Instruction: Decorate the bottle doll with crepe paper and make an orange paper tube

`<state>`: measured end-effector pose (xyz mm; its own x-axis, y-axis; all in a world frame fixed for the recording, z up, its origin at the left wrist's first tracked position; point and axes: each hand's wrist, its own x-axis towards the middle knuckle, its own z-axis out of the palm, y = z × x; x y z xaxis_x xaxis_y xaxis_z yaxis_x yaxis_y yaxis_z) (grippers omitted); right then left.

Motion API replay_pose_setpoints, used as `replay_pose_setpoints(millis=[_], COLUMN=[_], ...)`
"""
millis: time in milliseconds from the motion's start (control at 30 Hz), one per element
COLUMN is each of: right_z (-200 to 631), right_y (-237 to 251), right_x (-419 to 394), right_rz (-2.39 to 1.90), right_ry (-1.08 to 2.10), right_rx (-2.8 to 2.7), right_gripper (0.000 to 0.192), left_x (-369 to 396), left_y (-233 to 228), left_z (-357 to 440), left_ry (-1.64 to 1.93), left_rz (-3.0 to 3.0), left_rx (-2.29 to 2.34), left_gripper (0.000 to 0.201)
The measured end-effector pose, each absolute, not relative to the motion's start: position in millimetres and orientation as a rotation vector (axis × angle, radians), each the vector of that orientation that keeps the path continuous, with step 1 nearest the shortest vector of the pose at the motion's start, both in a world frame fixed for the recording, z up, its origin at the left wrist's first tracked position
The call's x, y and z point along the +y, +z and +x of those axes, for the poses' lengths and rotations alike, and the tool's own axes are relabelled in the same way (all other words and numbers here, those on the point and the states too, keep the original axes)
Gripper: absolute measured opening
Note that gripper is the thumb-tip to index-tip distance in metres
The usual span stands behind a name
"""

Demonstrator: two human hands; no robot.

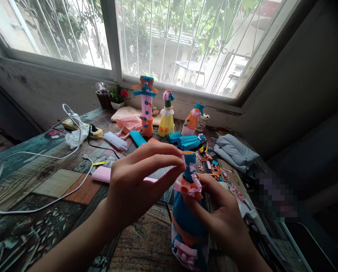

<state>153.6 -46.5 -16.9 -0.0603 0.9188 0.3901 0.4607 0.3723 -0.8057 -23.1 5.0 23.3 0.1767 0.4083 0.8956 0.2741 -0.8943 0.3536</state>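
A bottle wrapped in blue, orange and pink paper stands in front of me on the patterned table. My right hand grips its body just below a pink and orange paper frill. My left hand pinches a small pink paper piece against the bottle's blue neck with thumb and fingers.
Three finished decorated bottles stand by the window sill beside a small flower pot. Blue paper rolls, a pink roll, paper scraps, a grey cloth, a power strip with white cables and a glue gun lie on the table.
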Motion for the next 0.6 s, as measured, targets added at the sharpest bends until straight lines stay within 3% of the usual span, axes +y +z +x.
replay_pose_setpoints(millis=[333, 600], right_z=[154.1, 154.0], right_y=[-20.3, -18.3], right_x=[-46.2, -49.0], right_rz=[-1.210, -1.201], right_ry=[0.573, 0.560], right_rx=[-1.696, -1.710], right_gripper=[0.022, 0.019], left_x=[4.7, 3.3], left_y=[27.3, 22.9], left_z=[-27.6, -23.4], left_ry=[1.715, 1.820], left_rz=[2.467, 2.365], left_rx=[0.629, 0.747], left_gripper=[0.017, 0.022])
